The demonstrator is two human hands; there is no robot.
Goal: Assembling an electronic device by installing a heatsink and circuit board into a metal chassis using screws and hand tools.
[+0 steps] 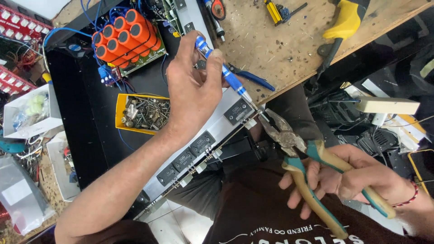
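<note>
The blue screwdriver (pixel 222 68) sat at center, tip at the metal rail (pixel 199 162), clamped in the left hand (pixel 192 86). At 4 o'clock, the right hand (pixel 361 178) gripped pliers (pixel 307 162), jaws meeting the tip. Orange capacitors (pixel 126 38) stood at 11 o'clock.

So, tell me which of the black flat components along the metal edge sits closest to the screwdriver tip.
The uppermost black component, standing apart from the lower three, just left of the blue screwdriver tip and the pliers jaws.

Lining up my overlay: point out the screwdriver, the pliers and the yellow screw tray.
screwdriver (pixel 228 77), head view, blue striped shaft.
pliers (pixel 280 131), head view, metal jaws near the pivot.
yellow screw tray (pixel 119 113), head view, left wall.
</note>
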